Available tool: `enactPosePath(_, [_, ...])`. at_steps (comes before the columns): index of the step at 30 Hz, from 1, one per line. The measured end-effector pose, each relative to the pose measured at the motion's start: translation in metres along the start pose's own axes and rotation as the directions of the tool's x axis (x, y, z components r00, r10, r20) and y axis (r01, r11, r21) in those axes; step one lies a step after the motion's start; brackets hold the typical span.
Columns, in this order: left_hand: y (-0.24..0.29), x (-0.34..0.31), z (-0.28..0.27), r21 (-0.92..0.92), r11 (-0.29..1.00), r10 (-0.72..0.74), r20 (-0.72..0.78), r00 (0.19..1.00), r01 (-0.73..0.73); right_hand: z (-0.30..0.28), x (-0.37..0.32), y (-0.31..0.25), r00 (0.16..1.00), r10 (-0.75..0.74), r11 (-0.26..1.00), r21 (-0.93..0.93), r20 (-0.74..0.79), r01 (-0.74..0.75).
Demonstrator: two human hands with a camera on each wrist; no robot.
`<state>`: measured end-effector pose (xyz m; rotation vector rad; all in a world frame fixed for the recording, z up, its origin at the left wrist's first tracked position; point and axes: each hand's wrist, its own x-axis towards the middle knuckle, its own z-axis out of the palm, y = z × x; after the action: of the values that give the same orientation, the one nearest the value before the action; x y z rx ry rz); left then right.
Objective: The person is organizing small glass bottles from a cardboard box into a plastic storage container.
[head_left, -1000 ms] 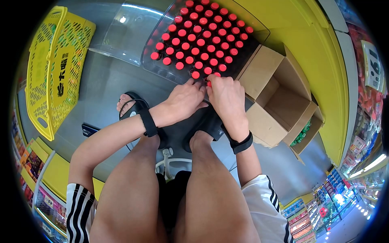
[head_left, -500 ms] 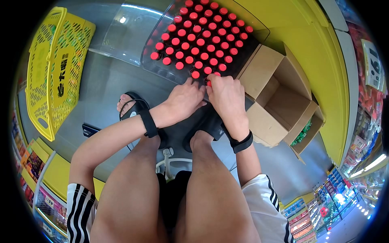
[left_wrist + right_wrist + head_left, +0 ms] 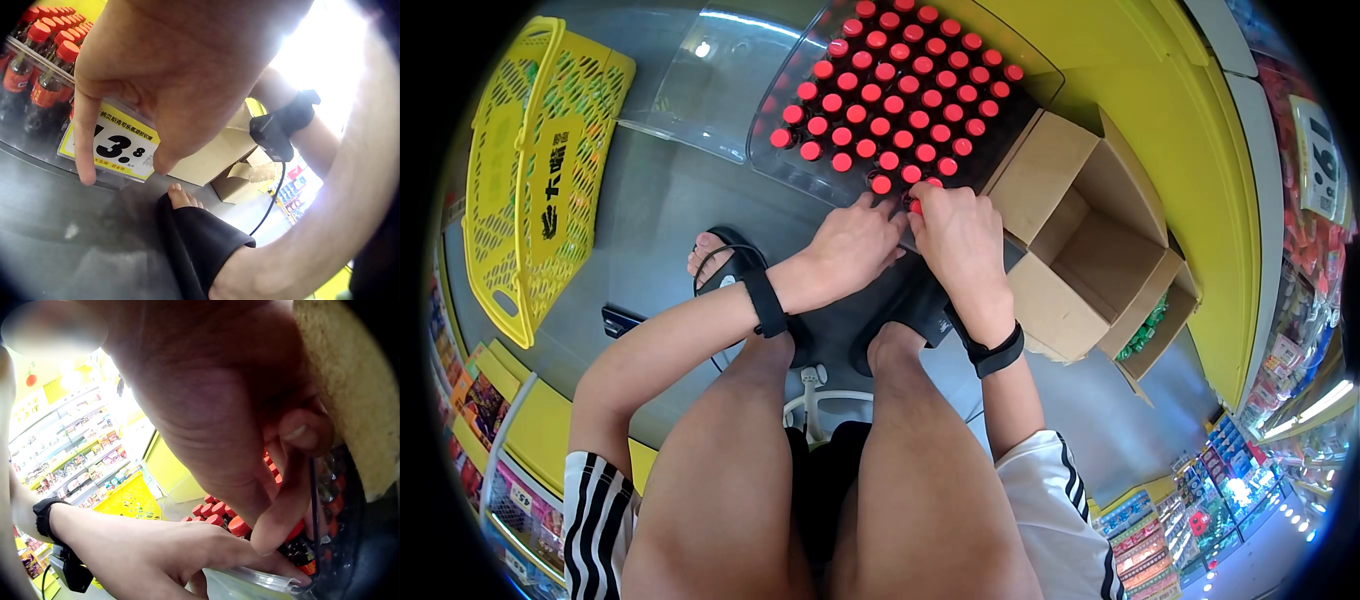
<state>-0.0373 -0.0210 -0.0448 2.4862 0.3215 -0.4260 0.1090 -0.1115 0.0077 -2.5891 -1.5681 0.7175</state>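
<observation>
Several rows of small dark bottles with red caps [image 3: 880, 126] stand upright in a clear plastic bin [image 3: 758, 160]. My right hand [image 3: 962, 240] reaches over the bin's near edge and grips one red-capped bottle [image 3: 916, 207] near its cap, with thumb and curled fingers around it. Just left of it is my left hand [image 3: 855, 245], its fingertips at the bin's near rim. In the left wrist view, its index finger and thumb extend across a yellow and white price card [image 3: 112, 150] on the bin's front wall. Some left fingertips are hidden from that view.
An opened cardboard box [image 3: 1050, 300] lies right of the bin, with green wrapped pieces [image 3: 1145, 330] in another carton behind it. A yellow basket [image 3: 580, 190] stands at the left. My feet in black sandals [image 3: 915, 315] are just below the hands; a phone [image 3: 622, 320] lies on the floor.
Almost nothing differs. Both hands stay at the bin's near edge, and the bottles keep their places.
</observation>
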Motion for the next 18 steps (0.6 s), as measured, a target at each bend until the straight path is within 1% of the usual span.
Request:
enactPosePath(2, [0.000, -0.001, 0.002, 0.008, 1.000, 0.025, -0.063, 0.998, -0.025, 0.000, 0.000, 0.000, 1.000, -0.006, 1.000, -0.001, -0.003, 0.006])
enactPosePath(3, [0.000, -0.001, 0.001, 0.007, 1.000, 0.025, -0.063, 0.998, -0.025, 0.000, 0.000, 0.000, 1.000, -0.007, 1.000, 0.002, -0.004, 0.007])
enactPosePath(6, [0.000, 0.000, -0.002, 0.002, 1.000, 0.024, -0.034, 0.999, -0.024, -0.001, -0.001, 0.000, 1.000, -0.009, 1.000, 0.009, -0.014, 0.009])
enactPosePath(8, [0.000, 0.000, -0.003, 0.011, 1.000, 0.001, 0.019, 1.000, -0.001, -0.002, -0.001, -0.001, 1.000, -0.010, 1.000, 0.013, -0.022, 0.010])
enactPosePath(12, [0.002, -0.001, -0.005, 0.039, 0.999, 0.001, 0.047, 0.999, -0.003, -0.004, -0.002, -0.001, 1.000, -0.015, 0.999, 0.038, -0.004, 0.015])
enactPosePath(15, [0.002, -0.005, -0.007, 0.054, 0.998, 0.026, 0.026, 0.999, -0.027, -0.011, -0.006, -0.002, 1.000, -0.017, 0.997, 0.075, 0.004, 0.016])
enactPosePath(17, [0.002, -0.008, -0.010, -0.009, 0.996, 0.085, -0.036, 0.996, -0.086, -0.018, -0.009, -0.004, 1.000, -0.005, 0.995, 0.101, 0.012, 0.004])
enactPosePath(18, [0.004, -0.009, -0.014, -0.007, 0.996, 0.087, -0.034, 0.996, -0.087, -0.021, -0.011, -0.004, 1.000, 0.012, 0.994, 0.113, -0.014, -0.010])
